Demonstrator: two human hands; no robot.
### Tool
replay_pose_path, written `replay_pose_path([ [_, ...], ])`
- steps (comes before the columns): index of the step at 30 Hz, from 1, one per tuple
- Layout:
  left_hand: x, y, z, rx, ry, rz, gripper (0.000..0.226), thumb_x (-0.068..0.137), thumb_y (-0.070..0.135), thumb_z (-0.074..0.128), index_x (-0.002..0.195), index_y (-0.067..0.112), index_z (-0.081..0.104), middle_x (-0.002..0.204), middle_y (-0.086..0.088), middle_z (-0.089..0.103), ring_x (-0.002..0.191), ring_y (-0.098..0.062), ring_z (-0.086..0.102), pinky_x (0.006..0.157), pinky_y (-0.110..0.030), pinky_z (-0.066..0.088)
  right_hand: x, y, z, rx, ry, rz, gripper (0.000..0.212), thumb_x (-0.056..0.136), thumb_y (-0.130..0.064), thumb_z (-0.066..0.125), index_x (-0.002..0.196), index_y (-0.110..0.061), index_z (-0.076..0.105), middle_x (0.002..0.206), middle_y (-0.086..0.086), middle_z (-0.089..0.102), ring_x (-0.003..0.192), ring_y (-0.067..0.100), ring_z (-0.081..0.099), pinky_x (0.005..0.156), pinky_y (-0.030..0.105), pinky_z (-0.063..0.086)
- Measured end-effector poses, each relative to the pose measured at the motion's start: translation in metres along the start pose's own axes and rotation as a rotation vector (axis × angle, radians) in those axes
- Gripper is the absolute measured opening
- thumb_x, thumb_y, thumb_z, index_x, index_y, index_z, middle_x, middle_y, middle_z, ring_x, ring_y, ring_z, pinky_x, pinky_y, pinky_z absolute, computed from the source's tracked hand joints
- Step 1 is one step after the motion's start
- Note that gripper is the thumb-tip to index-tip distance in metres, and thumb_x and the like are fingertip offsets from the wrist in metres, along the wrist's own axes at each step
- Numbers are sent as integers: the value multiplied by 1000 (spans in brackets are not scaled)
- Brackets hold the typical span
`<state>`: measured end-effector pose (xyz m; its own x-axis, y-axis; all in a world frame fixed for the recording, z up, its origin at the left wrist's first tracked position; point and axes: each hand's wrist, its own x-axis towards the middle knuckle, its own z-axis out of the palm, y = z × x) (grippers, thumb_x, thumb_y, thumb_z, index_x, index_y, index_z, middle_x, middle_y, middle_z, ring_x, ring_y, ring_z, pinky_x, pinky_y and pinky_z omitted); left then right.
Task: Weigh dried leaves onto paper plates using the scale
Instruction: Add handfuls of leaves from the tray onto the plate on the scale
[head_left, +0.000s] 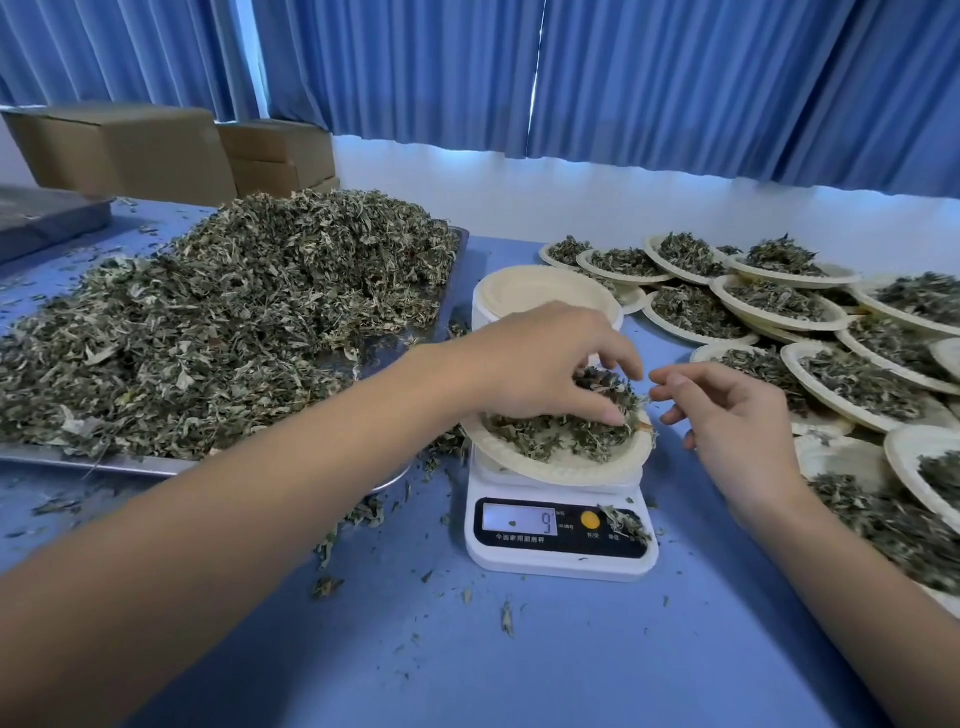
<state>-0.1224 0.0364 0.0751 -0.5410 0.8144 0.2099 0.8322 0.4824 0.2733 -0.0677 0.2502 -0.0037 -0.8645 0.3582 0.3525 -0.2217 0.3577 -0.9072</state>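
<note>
A white kitchen scale (558, 564) stands in the middle of the blue table, its display showing 9. On it rests a paper plate (571, 470) with a small heap of dried leaves (561, 434). My left hand (540, 364) hovers over that plate, its curled fingers holding a clump of leaves above the heap. My right hand (727, 415) is just right of the plate, fingers loosely curled near the leaves, and holds nothing that I can see. A big pile of dried leaves (223, 322) lies on a metal tray (104, 465) at the left.
A stack of empty paper plates (540, 291) stands behind the scale. Several filled plates (779, 306) cover the table at the right. Cardboard boxes (124, 150) sit at the back left under blue curtains. Loose leaf bits are scattered around the scale.
</note>
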Motion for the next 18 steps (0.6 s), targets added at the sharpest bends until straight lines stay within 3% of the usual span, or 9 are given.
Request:
replay_pose_path([
  [2, 6, 2, 5, 127, -74, 9, 43, 89, 42, 74, 130, 33, 64, 121, 8, 62, 113, -14, 51, 95, -43, 48, 0, 0, 0, -2, -6, 0, 20, 100, -14, 61, 94, -24, 77, 85, -6, 77, 67, 5, 64, 60, 17, 46],
  [5, 10, 4, 8, 175, -55, 25, 31, 91, 29, 74, 122, 27, 70, 112, 6, 68, 105, -15, 51, 93, -42, 48, 0, 0, -1, -2, -8, 3, 21, 100, -13, 60, 93, -24, 77, 84, -6, 76, 66, 5, 63, 60, 19, 45],
  [9, 6, 4, -6, 19, 130, 16, 17, 87, 18, 78, 104, 15, 78, 89, 10, 69, 81, -4, 56, 77, -13, 44, 1, 0, -1, 8, -3, 5, 22, 100, -12, 61, 91, -24, 77, 82, -7, 76, 63, 3, 62, 54, 11, 44],
  [10, 2, 3, -11, -21, 187, 7, 15, 85, 17, 79, 100, 14, 79, 82, 11, 67, 74, -1, 55, 73, -12, 42, 1, 0, -1, 10, -3, 4, 22, 100, -12, 61, 91, -24, 77, 82, -7, 76, 63, 3, 62, 54, 11, 44],
  [14, -10, -8, -24, -147, 349, -99, 16, 82, 22, 83, 94, 14, 79, 76, 5, 70, 64, -1, 54, 71, -27, 49, 0, -1, -1, 5, -5, -1, 21, 100, -13, 61, 90, -24, 77, 82, -7, 76, 63, 3, 62, 61, 20, 46],
  [18, -23, -18, -24, -252, 312, -193, 19, 81, 27, 85, 94, 16, 79, 81, -2, 73, 74, -15, 65, 81, -40, 56, -2, -2, 0, -4, -9, -1, 21, 99, -13, 62, 91, -24, 78, 81, -7, 76, 65, 4, 63, 65, 27, 44],
])
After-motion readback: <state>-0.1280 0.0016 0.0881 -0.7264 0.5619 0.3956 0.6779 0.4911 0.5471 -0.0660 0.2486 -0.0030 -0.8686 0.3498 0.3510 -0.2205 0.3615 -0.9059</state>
